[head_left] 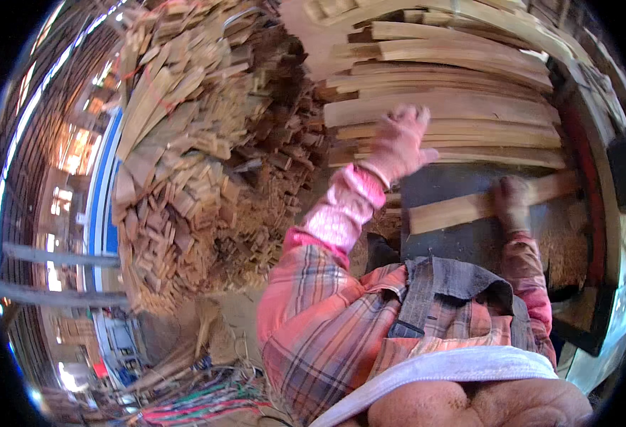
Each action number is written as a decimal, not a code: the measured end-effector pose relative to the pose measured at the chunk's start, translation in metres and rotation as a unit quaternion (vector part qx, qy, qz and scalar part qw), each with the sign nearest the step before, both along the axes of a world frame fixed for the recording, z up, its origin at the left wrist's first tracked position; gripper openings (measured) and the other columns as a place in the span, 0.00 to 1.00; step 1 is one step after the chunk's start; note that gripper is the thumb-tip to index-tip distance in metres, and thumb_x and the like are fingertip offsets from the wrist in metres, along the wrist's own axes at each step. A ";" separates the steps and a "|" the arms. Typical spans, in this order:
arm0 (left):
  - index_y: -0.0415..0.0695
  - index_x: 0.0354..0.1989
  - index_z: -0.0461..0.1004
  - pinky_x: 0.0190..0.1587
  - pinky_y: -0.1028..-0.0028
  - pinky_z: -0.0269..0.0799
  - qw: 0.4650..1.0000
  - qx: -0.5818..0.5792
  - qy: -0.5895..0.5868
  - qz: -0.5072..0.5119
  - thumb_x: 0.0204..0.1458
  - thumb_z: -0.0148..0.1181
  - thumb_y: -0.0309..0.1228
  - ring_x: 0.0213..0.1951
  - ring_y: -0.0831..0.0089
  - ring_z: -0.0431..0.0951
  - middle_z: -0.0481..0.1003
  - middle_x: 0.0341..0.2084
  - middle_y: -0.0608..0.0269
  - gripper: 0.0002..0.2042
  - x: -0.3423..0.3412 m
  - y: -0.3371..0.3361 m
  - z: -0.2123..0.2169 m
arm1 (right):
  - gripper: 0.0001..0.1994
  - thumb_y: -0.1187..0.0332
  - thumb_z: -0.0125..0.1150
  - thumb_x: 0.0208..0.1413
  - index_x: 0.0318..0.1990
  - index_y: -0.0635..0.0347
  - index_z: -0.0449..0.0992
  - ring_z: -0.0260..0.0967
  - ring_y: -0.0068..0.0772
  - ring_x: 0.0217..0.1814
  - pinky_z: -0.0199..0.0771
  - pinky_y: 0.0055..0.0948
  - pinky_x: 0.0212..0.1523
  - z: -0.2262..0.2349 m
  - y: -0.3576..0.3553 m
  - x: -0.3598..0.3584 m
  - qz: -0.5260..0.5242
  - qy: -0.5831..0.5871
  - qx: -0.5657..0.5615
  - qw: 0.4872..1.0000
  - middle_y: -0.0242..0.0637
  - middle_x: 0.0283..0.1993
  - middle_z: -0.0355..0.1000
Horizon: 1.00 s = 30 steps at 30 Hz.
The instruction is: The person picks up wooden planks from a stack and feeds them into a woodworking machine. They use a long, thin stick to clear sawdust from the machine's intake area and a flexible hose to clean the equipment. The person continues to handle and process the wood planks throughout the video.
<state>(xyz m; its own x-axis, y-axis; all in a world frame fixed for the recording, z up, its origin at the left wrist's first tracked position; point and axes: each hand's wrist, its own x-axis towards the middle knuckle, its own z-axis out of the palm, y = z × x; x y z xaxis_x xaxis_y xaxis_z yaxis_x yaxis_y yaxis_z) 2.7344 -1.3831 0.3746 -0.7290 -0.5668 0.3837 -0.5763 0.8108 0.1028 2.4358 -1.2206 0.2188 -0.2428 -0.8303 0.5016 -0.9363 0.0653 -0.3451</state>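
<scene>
My left hand (400, 139), in what looks like a pale pink glove, reaches over a row of stacked wooden boards (462, 107). Its thumb stands apart from the fingers and nothing is in it; whether it touches the boards I cannot tell. Closer to me, a single light-coloured board (450, 215) lies slightly tilted across a dark, flat work surface (427, 186). Over the middle of that board, my right hand (514, 203) is closed on it, somewhat blurred, with the fingertips partly hidden.
A large heap of wood offcuts (178, 156) rises on the left. Along the right runs a machine frame with a reddish edge (589, 171). Coloured straps (206, 402) lie on the floor at the lower left, near grey horizontal bars (60, 255).
</scene>
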 end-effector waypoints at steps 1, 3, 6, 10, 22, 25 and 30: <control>0.43 0.67 0.62 0.64 0.52 0.61 0.997 0.000 -0.059 0.056 0.46 0.70 0.52 0.65 0.52 0.64 0.67 0.61 0.49 0.42 0.009 -0.011 0.014 | 0.14 0.59 0.61 0.56 0.28 0.61 0.74 0.71 0.60 0.40 0.70 0.52 0.42 0.003 0.003 -0.013 -0.082 0.004 0.069 0.994 0.51 0.33 0.73; 0.43 0.71 0.56 0.70 0.56 0.56 0.969 0.013 -0.176 0.171 0.46 0.71 0.52 0.70 0.52 0.58 0.61 0.67 0.47 0.47 0.025 -0.021 0.025 | 0.15 0.58 0.58 0.59 0.30 0.62 0.75 0.70 0.61 0.42 0.70 0.53 0.43 0.018 0.023 -0.047 -0.062 0.016 0.059 0.996 0.52 0.35 0.73; 0.44 0.72 0.55 0.68 0.57 0.60 0.967 0.033 -0.218 0.130 0.44 0.72 0.55 0.69 0.53 0.62 0.63 0.66 0.49 0.50 0.012 -0.032 0.027 | 0.14 0.59 0.55 0.63 0.35 0.63 0.75 0.70 0.61 0.45 0.70 0.52 0.45 -0.016 0.073 -0.152 -0.088 0.048 0.112 0.989 0.54 0.39 0.72; 0.42 0.63 0.68 0.64 0.57 0.66 0.935 0.109 -0.302 0.148 0.46 0.70 0.52 0.64 0.53 0.68 0.71 0.59 0.49 0.38 0.009 -0.033 0.038 | 0.15 0.59 0.56 0.63 0.44 0.63 0.78 0.71 0.59 0.50 0.71 0.50 0.50 -0.015 0.082 -0.160 -0.110 0.029 0.135 0.984 0.55 0.45 0.74; 0.45 0.42 0.80 0.34 0.57 0.76 0.980 0.103 0.090 -0.147 0.48 0.65 0.33 0.34 0.51 0.80 0.77 0.29 0.50 0.13 0.044 0.072 -0.032 | 0.16 0.63 0.61 0.60 0.53 0.57 0.80 0.76 0.40 0.56 0.75 0.38 0.57 0.023 0.103 -0.112 -0.294 -0.004 0.107 0.950 0.41 0.53 0.79; 0.45 0.41 0.80 0.39 0.57 0.76 0.959 0.261 0.011 -0.110 0.50 0.64 0.37 0.37 0.47 0.79 0.78 0.33 0.46 0.13 0.054 0.082 -0.027 | 0.13 0.72 0.65 0.49 0.45 0.60 0.82 0.77 0.47 0.52 0.77 0.37 0.55 0.021 0.115 -0.063 -0.206 0.007 -0.081 0.975 0.45 0.49 0.80; 0.39 0.52 0.79 0.44 0.73 0.75 0.837 0.545 -0.005 -0.047 0.57 0.64 0.34 0.39 0.78 0.80 0.84 0.39 0.58 0.17 0.046 0.088 -0.040 | 0.08 0.73 0.68 0.46 0.37 0.56 0.79 0.76 0.48 0.49 0.78 0.44 0.49 0.089 0.124 0.051 -0.068 -0.012 -0.135 0.988 0.41 0.43 0.79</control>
<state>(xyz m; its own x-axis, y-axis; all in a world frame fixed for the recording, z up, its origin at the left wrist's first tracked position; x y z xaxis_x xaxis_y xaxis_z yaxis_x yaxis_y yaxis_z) 2.7808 -1.2950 0.3344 -0.7902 -0.5163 -0.3302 -0.5204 0.2808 0.8064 2.4871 -1.0963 0.3077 -0.3572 -0.6255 0.6936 -0.9167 0.0925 -0.3887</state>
